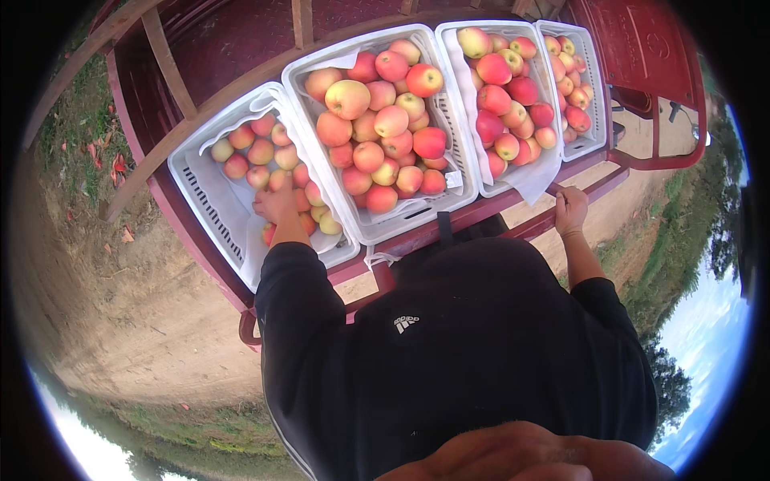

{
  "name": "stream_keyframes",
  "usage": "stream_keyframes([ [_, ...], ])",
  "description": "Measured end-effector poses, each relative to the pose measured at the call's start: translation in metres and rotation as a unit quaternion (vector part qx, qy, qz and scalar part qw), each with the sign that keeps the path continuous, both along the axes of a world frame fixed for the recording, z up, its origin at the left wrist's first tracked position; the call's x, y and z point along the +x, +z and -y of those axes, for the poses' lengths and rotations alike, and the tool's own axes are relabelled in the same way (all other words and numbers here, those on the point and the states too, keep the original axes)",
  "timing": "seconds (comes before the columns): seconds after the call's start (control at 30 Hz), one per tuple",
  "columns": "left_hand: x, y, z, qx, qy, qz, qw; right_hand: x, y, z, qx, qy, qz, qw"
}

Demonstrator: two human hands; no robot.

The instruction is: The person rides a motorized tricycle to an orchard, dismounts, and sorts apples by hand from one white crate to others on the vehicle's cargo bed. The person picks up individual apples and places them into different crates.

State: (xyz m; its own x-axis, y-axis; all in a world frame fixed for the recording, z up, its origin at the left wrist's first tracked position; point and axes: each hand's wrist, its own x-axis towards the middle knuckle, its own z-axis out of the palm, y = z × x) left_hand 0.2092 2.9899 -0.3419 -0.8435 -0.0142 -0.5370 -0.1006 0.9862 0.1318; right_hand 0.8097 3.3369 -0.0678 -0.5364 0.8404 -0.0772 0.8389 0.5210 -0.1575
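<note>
My left hand (278,204) reaches into the leftmost white plastic crate (207,198) and touches red-and-yellow apples (260,151). An apple lies at its fingertips, but the back of the hand hides whether the fingers close around it. White liner sheet (237,207) shows bare along this crate's left side. Out to the right, my right hand (570,210) is wrapped around a dark red metal rail (535,225) of the cart. Beside the leftmost crate stands a second crate (415,219), heaped with larger apples (382,129).
Two more white crates (496,189) (592,135) of apples continue rightward. Behind them a wooden ladder (240,90) lies across the red cart bed (234,45). A red metal panel (637,48) rises at the right. Dirt ground (150,300) surrounds the cart.
</note>
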Motion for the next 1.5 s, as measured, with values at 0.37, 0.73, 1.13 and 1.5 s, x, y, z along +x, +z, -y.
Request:
stream_keyframes([
  [0.37, -0.018, 0.000, 0.004, -0.086, -0.110, 0.057, 0.989, -0.008, 0.000, 0.001, 0.007, 0.015, -0.011, 1.000],
  [0.73, -0.010, 0.041, 0.023, 0.049, 0.016, 0.004, 0.999, -0.003, -0.002, -0.002, -0.005, 0.005, -0.023, 1.000],
  [1.13, 0.049, 0.180, -0.033, 0.332, -0.332, -0.184, 0.864, 0.004, -0.008, 0.000, 0.014, 0.028, -0.092, 0.995],
  [1.5, 0.104, 0.163, -0.101, 0.202, -0.644, 0.058, 0.736, 0.004, -0.009, 0.005, 0.065, 0.040, -0.116, 0.990],
])
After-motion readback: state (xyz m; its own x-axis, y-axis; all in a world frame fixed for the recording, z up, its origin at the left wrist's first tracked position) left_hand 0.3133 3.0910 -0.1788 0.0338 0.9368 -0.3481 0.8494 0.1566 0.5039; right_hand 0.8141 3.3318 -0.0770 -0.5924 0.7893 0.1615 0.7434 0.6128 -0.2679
